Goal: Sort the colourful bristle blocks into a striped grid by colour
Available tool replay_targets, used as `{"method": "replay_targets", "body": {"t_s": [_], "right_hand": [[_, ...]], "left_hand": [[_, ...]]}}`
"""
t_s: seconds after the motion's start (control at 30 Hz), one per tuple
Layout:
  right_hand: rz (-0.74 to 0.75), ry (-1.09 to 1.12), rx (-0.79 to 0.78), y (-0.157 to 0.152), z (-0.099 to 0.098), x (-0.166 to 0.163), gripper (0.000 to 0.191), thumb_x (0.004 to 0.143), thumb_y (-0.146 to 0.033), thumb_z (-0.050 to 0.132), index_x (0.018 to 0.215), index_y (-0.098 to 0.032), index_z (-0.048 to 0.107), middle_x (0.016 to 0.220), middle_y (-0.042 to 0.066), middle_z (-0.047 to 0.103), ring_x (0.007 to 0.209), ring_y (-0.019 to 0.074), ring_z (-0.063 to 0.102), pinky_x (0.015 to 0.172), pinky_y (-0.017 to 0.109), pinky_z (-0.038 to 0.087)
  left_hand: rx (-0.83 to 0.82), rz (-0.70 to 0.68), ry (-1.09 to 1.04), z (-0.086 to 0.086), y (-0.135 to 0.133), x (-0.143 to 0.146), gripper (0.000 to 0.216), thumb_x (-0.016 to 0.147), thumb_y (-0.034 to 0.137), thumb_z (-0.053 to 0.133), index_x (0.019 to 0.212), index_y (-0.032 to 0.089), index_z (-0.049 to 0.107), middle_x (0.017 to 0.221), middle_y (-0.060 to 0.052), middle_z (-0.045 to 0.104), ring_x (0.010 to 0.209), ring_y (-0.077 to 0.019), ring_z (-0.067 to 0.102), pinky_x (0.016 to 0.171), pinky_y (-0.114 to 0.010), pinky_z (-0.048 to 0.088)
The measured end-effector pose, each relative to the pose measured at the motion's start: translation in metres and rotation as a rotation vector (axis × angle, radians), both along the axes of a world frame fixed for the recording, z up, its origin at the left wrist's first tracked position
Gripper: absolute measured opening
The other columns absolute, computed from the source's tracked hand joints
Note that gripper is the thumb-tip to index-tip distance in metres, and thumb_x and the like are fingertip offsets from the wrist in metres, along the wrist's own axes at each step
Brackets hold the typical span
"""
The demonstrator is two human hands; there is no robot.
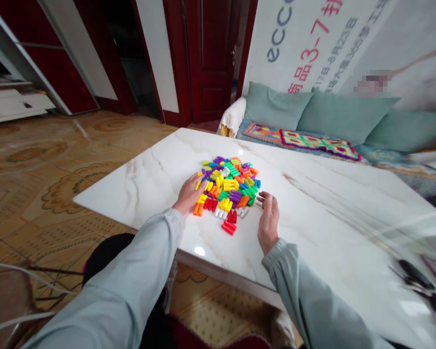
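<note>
A heap of small plastic building pieces [230, 184] in many colours lies on the white marble-patterned table [148, 179]. My left hand [191, 193] rests at the heap's left side, fingers stretched over the yellow and orange pieces there. On the right, my right hand [269, 215] stands just beside the heap with its fingers apart and nothing visible in them. Between my hands, a red piece [228, 228] lies at the near edge of the pile. White and clear pieces [242, 212] are close behind it.
Dark-handled tools [417, 276], blurred, lie at the table's right edge. Behind the table stands a sofa with green cushions [276, 105] and a crocheted mat [319, 142]. A dark red door [213, 63] is at the back. Patterned floor tiles [58, 165] spread to the left.
</note>
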State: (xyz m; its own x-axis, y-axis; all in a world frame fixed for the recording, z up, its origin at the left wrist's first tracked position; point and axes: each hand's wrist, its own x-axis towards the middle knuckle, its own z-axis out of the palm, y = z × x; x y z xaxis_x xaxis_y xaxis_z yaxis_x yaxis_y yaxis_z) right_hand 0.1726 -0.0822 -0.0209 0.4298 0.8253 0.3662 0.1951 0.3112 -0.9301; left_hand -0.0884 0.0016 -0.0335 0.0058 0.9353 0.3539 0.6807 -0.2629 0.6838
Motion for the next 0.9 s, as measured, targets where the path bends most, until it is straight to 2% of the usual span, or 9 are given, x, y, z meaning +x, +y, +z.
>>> {"method": "replay_targets", "body": {"t_s": [0.17, 0.23, 0.3, 0.4, 0.47, 0.53, 0.7, 0.8, 0.9], "right_hand": [[-0.011, -0.006, -0.036, 0.001, -0.001, 0.001, 0.049, 0.096, -0.061, 0.037, 0.108, -0.02, 0.061, 0.111, 0.01, 0.064, 0.099, 0.0235, 0.062, 0.086, 0.038, 0.049], [-0.008, 0.008, -0.043, 0.002, -0.002, 0.001, 0.05, 0.095, -0.061, 0.038, 0.109, -0.02, 0.061, 0.111, 0.011, 0.065, 0.1, 0.0245, 0.061, 0.086, 0.039, 0.049], [-0.004, 0.02, -0.043, 0.003, -0.003, 0.001, 0.05, 0.094, -0.062, 0.038, 0.108, -0.02, 0.061, 0.111, 0.011, 0.065, 0.1, 0.0251, 0.061, 0.086, 0.039, 0.049], [0.003, 0.017, -0.039, 0.004, -0.004, 0.002, 0.048, 0.094, -0.061, 0.039, 0.107, -0.02, 0.061, 0.11, 0.011, 0.065, 0.099, 0.0254, 0.061, 0.085, 0.04, 0.049], [0.012, 0.019, -0.043, 0.004, -0.004, 0.002, 0.048, 0.094, -0.061, 0.039, 0.107, -0.021, 0.061, 0.109, 0.01, 0.065, 0.097, 0.0254, 0.062, 0.085, 0.04, 0.049], [0.022, 0.02, -0.047, 0.005, -0.005, 0.003, 0.048, 0.094, -0.062, 0.039, 0.106, -0.021, 0.061, 0.109, 0.01, 0.066, 0.097, 0.0256, 0.062, 0.086, 0.04, 0.05], [0.027, 0.013, -0.053, 0.006, -0.009, 0.004, 0.049, 0.094, -0.062, 0.039, 0.107, -0.021, 0.062, 0.11, 0.011, 0.067, 0.098, 0.0259, 0.063, 0.086, 0.04, 0.05], [0.017, 0.021, -0.059, 0.008, -0.011, 0.005, 0.049, 0.093, -0.063, 0.041, 0.108, -0.021, 0.062, 0.111, 0.01, 0.067, 0.099, 0.0259, 0.063, 0.087, 0.039, 0.05], [-0.023, 0.093, -0.08, 0.008, -0.01, 0.006, 0.05, 0.093, -0.064, 0.042, 0.108, -0.02, 0.061, 0.113, 0.01, 0.066, 0.099, 0.0247, 0.064, 0.086, 0.038, 0.051]], "left_hand": [[0.084, 0.036, 0.016, 0.01, -0.011, -0.002, 0.049, 0.096, 0.047, 0.043, 0.132, 0.018, 0.059, 0.149, -0.013, 0.044, 0.142, -0.0269, 0.038, 0.119, -0.043, 0.031], [0.137, -0.054, 0.115, 0.023, -0.029, 0.002, 0.052, 0.096, 0.049, 0.043, 0.137, 0.018, 0.055, 0.153, -0.014, 0.039, 0.144, -0.0283, 0.034, 0.12, -0.045, 0.03], [0.175, -0.261, 0.258, 0.038, -0.056, 0.011, 0.053, 0.095, 0.051, 0.046, 0.141, 0.025, 0.051, 0.159, -0.008, 0.03, 0.147, -0.0278, 0.029, 0.122, -0.045, 0.025], [0.15, -0.655, 0.463, 0.052, -0.095, 0.029, 0.06, 0.089, 0.058, 0.056, 0.144, 0.038, 0.045, 0.163, -0.001, 0.022, 0.149, -0.0326, 0.021, 0.123, -0.054, 0.016], [0.126, -0.795, 0.502, 0.053, -0.107, 0.04, 0.065, 0.084, 0.06, 0.063, 0.144, 0.041, 0.045, 0.163, 0.0, 0.022, 0.149, -0.035, 0.02, 0.121, -0.058, 0.015], [0.107, -0.801, 0.505, 0.049, -0.107, 0.046, 0.061, 0.085, 0.055, 0.064, 0.142, 0.043, 0.046, 0.162, 0.001, 0.024, 0.149, -0.035, 0.021, 0.121, -0.059, 0.015], [0.133, -0.657, 0.498, 0.035, -0.08, 0.044, 0.049, 0.094, 0.042, 0.056, 0.142, 0.046, 0.044, 0.162, 0.003, 0.025, 0.149, -0.0316, 0.021, 0.121, -0.059, 0.015], [0.188, -0.614, 0.529, 0.035, -0.077, 0.047, 0.047, 0.095, 0.037, 0.053, 0.142, 0.042, 0.047, 0.16, -0.001, 0.03, 0.149, -0.032, 0.023, 0.12, -0.059, 0.02], [0.375, -0.712, 0.548, 0.04, -0.087, 0.068, 0.035, 0.095, 0.032, 0.052, 0.129, 0.028, 0.061, 0.144, -0.009, 0.052, 0.138, -0.032, 0.041, 0.114, -0.055, 0.034]]}}
